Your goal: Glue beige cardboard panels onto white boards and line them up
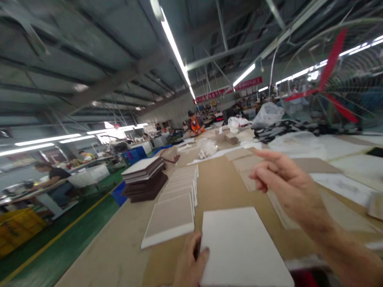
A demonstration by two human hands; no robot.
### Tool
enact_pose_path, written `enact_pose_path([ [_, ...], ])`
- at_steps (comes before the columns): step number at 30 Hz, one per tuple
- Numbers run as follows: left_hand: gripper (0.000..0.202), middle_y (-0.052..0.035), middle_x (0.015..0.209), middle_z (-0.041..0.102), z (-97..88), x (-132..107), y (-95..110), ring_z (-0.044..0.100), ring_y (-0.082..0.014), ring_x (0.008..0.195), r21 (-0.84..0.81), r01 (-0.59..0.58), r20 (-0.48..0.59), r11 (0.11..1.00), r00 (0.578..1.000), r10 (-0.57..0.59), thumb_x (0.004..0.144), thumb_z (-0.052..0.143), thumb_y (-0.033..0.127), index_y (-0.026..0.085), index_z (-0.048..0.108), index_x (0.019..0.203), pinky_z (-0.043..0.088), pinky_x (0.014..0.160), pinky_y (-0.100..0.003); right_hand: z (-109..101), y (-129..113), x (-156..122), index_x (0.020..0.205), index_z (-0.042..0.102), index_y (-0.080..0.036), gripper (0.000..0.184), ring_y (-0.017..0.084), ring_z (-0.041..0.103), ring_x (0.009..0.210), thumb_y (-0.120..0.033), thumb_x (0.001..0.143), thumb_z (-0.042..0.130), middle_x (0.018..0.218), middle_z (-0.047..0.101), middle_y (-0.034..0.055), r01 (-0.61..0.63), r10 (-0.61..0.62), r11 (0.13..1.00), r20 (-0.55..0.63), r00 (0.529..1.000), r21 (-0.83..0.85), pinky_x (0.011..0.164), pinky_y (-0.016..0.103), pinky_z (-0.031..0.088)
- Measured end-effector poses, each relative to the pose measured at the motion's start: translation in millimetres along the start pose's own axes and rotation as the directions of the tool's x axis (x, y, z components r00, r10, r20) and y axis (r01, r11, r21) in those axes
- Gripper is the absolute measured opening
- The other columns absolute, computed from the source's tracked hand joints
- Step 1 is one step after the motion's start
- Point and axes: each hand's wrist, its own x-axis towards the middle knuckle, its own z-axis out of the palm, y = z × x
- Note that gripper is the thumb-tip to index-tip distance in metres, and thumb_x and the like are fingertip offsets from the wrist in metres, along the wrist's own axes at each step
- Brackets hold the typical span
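- The left hand (191, 259) is at the left edge of a white board (239, 247), and its grip is closed on that edge, with the thumb on top.
- The white board lies flat at the near end of the big worktop (215, 179), right in front of the person.
- The right hand (278, 179) is up in the air over the right side of the worktop, with one finger sticking out and the others curled. I cannot tell if its grip pinches anything small.
- Just left of the white board is a beige piece (170, 217) with white edges.
- Behind it, more pale pieces (181, 177) make a long row going away, each one lapping over another.
- Left of the row is a pile of dark brown boards (145, 191), with a white one (142, 165) on top.
- Farther back there is a crumpled clear bag (208, 147), and a person in orange (196, 123) is by the far part of the worktop.
- On the right, a big fan (321, 89) has red blades.
- On the left, a yellow bin (19, 229) stands on the green floor (77, 227).
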Motion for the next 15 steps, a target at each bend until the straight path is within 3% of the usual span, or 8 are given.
enact_pose_path([
  [2, 0.05, -0.0103, 0.141, 0.057, 1.0, -6.7, 1.5, 0.055, -0.0262, 0.129, 0.006, -0.021, 0.0, 1.0, 1.0, 0.021, 0.086, 0.056, 0.037, 0.019, 0.056, 0.133, 0.039, 0.113, -0.043, -16.3, 0.1, -18.6, 0.125, 0.06, -0.026, 0.035, 0.013, 0.061, 0.068, -0.039, 0.092, 0.064, 0.082, 0.067, -0.0011, 0.014, -0.016, 0.999, -0.048, 0.999, -0.033, 0.062, 0.023, 0.052],
  [4, 0.049, -0.0094, 0.142, 0.056, 0.4, -4.5, 4.9, 0.056, -0.0246, 0.127, 0.014, -0.032, 0.017, 0.999, 0.999, 0.032, 0.087, 0.055, 0.038, 0.02, 0.055, 0.133, 0.041, 0.111, -0.042, -33.0, 13.8, -54.0, 0.117, 0.065, -0.024, 0.032, 0.014, 0.063, 0.069, -0.041, 0.09, 0.065, 0.082, 0.069, 0.0005, -0.14, 0.132, 0.975, -0.058, 0.99, -0.175, 0.063, 0.023, 0.053],
  [6, 0.049, -0.0088, 0.14, 0.058, -1.3, -0.4, 10.4, 0.058, -0.0233, 0.124, 0.02, -0.021, 0.032, 1.0, 0.999, 0.021, 0.088, 0.055, 0.039, 0.021, 0.054, 0.133, 0.042, 0.109, -0.041, -48.2, 36.2, -93.5, 0.114, 0.066, -0.022, 0.035, 0.016, 0.065, 0.071, -0.047, 0.09, 0.063, 0.084, 0.071, 0.0032, -0.344, 0.341, 0.885, -0.064, 0.938, -0.314, 0.064, 0.025, 0.056],
  [8, 0.049, -0.0088, 0.136, 0.06, -2.9, 2.2, 16.9, 0.06, -0.0233, 0.121, 0.034, 0.007, 0.032, 0.999, 0.999, -0.008, 0.087, 0.056, 0.039, 0.02, 0.055, 0.132, 0.044, 0.107, -0.04, -57.5, 60.4, -122.7, 0.113, 0.066, -0.021, 0.038, 0.019, 0.068, 0.082, -0.05, 0.091, 0.059, 0.094, 0.072, 0.0065, -0.398, 0.401, 0.823, -0.082, 0.912, -0.406, 0.072, 0.029, 0.058],
  [12, 0.05, -0.0084, 0.129, 0.066, -1.4, 1.6, 20.5, 0.063, -0.0256, 0.118, 0.069, 0.077, 0.031, 0.995, 0.996, -0.079, 0.087, 0.055, 0.043, 0.021, 0.055, 0.131, 0.046, 0.104, -0.043, -54.6, 92.4, -136.5, 0.113, 0.066, -0.02, 0.041, 0.024, 0.068, 0.092, -0.052, 0.093, 0.051, 0.109, 0.071, 0.0113, -0.254, 0.31, 0.781, 0.0, 0.951, -0.571, 0.08, 0.038, 0.059],
  [15, 0.053, -0.0086, 0.132, 0.064, 1.7, 0.3, 10.0, 0.06, -0.0268, 0.121, 0.056, 0.085, 0.028, 0.995, 0.996, -0.087, 0.087, 0.054, 0.047, 0.021, 0.054, 0.134, 0.046, 0.106, -0.045, -46.7, 111.3, -137.4, 0.115, 0.068, -0.019, 0.042, 0.029, 0.064, 0.112, -0.049, 0.094, 0.049, 0.121, 0.068, 0.0134, -0.125, 0.219, 0.744, 0.062, 0.974, -0.656, 0.099, 0.048, 0.052],
])
